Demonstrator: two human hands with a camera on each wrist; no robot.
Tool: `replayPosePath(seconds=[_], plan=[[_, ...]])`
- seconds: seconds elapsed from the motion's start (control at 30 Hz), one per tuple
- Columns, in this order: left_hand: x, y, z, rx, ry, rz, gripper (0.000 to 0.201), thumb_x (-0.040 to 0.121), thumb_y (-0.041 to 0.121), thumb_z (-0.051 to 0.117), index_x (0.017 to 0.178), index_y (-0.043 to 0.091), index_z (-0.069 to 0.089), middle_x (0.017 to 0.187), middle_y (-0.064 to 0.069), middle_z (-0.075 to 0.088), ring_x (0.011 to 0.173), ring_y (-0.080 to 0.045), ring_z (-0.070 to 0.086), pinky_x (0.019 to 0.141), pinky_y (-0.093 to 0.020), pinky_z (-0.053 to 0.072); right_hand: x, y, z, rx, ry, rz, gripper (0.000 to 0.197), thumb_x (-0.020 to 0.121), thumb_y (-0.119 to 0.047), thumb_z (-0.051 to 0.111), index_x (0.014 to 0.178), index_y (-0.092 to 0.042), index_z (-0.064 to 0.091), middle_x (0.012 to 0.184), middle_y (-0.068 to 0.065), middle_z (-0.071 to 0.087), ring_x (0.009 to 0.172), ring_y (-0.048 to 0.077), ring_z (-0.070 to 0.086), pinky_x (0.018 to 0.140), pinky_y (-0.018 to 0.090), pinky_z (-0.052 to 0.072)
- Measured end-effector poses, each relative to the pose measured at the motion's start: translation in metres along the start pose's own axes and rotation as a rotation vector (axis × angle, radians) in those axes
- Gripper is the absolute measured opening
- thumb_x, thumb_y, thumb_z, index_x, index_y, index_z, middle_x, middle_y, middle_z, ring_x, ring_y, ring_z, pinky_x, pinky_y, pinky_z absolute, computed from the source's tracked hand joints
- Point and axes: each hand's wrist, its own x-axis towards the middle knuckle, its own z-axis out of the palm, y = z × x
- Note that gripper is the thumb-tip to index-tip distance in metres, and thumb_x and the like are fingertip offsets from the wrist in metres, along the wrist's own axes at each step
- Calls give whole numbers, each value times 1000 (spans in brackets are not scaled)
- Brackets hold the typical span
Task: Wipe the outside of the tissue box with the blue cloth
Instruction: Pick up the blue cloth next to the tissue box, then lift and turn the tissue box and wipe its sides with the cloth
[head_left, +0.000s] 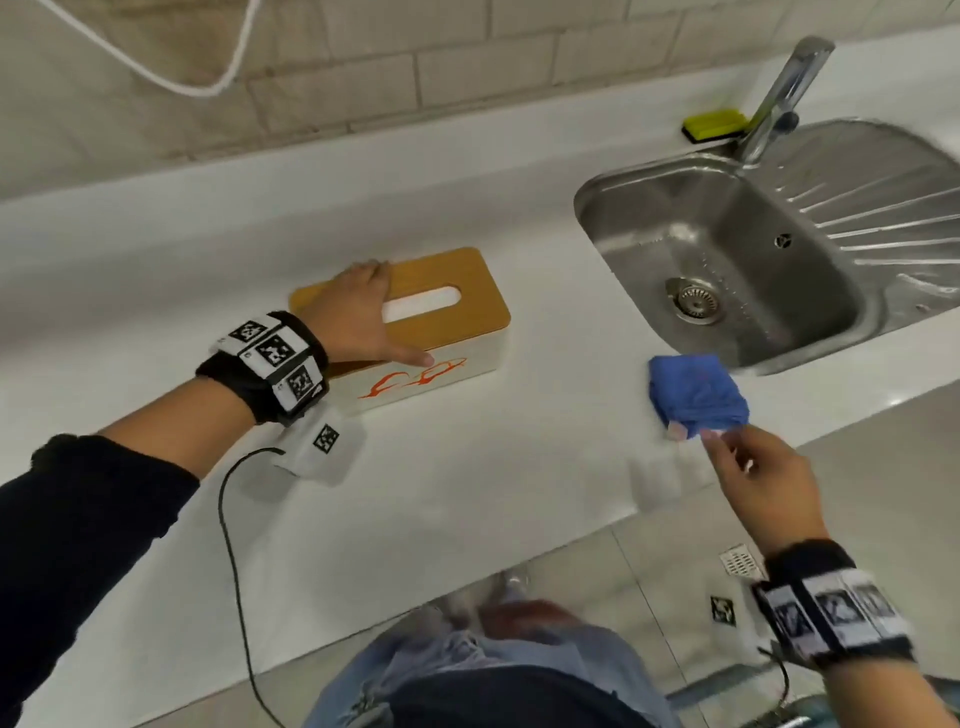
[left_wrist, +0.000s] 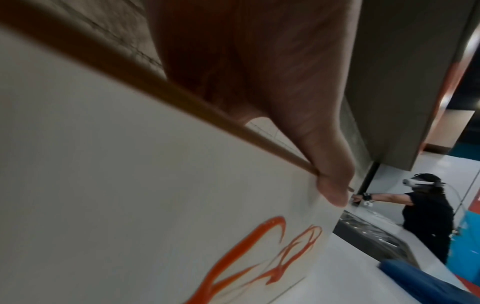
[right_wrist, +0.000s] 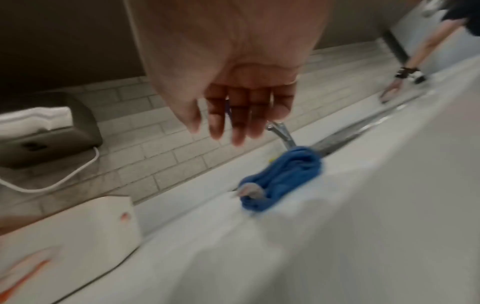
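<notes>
We stand at a long white counter (head_left: 467, 467) that runs from the left edge of the head view to the right, backed by a wall of pale brick-shaped tiles (head_left: 363, 67) across the top of the frame. A white cord (head_left: 156, 73) loops down over the tiles at upper left. At the right, a steel sink (head_left: 727, 260) is set into the counter, its ribbed drainer reaching the right edge, with a chrome tap (head_left: 779, 98) behind it and a yellow-green sponge (head_left: 714, 123) just beside the tap's base. Grey floor tiles (head_left: 649, 545) show below the counter's front edge at lower right.

The tissue box (head_left: 415, 332) sits left of centre on the counter, white-sided with an orange scribble and a wooden lid. Our left hand (head_left: 358, 317) lies over the lid's left end, fingers draped across the far edge and the thumb (left_wrist: 335, 197) pressed on the near white side, so it grips the box.

The blue cloth (head_left: 696, 395) lies bunched on the counter just in front of the sink's near rim, right of centre. Our right hand (head_left: 758, 483) reaches toward it from lower right, fingers (right_wrist: 239, 115) straight and close together, holding nothing; the fingertips sit at the cloth's near corner, and we cannot tell whether they touch it.

In the right wrist view a grey wall-mounted dispenser (right_wrist: 46, 131) shows at the left edge, and another person (left_wrist: 428, 216) stands further along the counter.
</notes>
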Motion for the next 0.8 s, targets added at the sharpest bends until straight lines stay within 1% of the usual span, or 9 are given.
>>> replayPosePath(seconds=[0.07,0.13,0.23,0.33,0.43,0.53,0.6,0.73,0.8], plan=[[-31,-4,8,1,-4,2,139,49,82,65,151,7,9,160,-16,18,147,-34,19,119,-43,19,33,-7,20,-74,51,-76,22,82,-25,68,94,-8,63,100,20,60,93,39,54,77,44,47],[-59,-9,16,-6,-4,8,142,46,85,64,151,8,8,160,-15,20,146,-33,21,119,-44,21,62,-4,41,-269,-52,-39,49,82,-33,66,124,-11,51,138,25,39,123,45,37,100,56,35],[-93,-15,28,-16,11,16,143,45,87,62,151,8,8,158,-14,23,144,-32,25,118,-45,24,83,-1,61,-466,-230,86,61,88,-45,52,140,-23,30,156,17,9,140,43,10,110,61,14],[-119,-18,35,3,-3,35,143,46,88,59,152,10,3,161,-13,15,148,-31,16,122,-49,6,87,2,72,-577,-325,192,56,94,-42,38,144,-25,20,158,11,1,142,40,2,114,60,7],[-138,-35,37,40,-60,-7,145,42,92,56,152,21,-8,164,-11,-1,151,-30,-2,114,-61,-14,89,6,75,-586,-367,213,60,92,-35,41,144,-21,15,157,12,-2,141,40,3,114,56,7],[-156,-63,37,27,-96,-46,143,44,83,67,150,28,-11,163,-11,-4,151,-29,-5,108,-65,-18,91,6,77,-595,-315,167,59,89,-21,49,141,-8,23,154,20,9,137,45,15,113,55,16],[-166,-75,38,-18,-74,-28,138,48,75,73,151,30,-7,162,-9,4,150,-27,8,112,-63,-13,90,4,76,-552,-247,145,50,86,-10,51,132,1,35,146,28,21,130,49,26,109,56,22],[-166,-81,39,-98,-53,1,128,47,78,61,150,36,-2,156,-7,18,145,-23,22,116,-55,-12,75,-17,53,-277,-247,72,11,84,1,47,95,-3,50,109,33,51,85,42,52,80,46,44],[-162,-82,35,-165,-80,-46,122,48,81,54,150,40,1,152,-5,26,145,-22,18,113,-58,-18,57,-37,38,-38,-204,75,20,91,-7,44,108,2,48,101,25,55,84,36,54,72,42,46]])
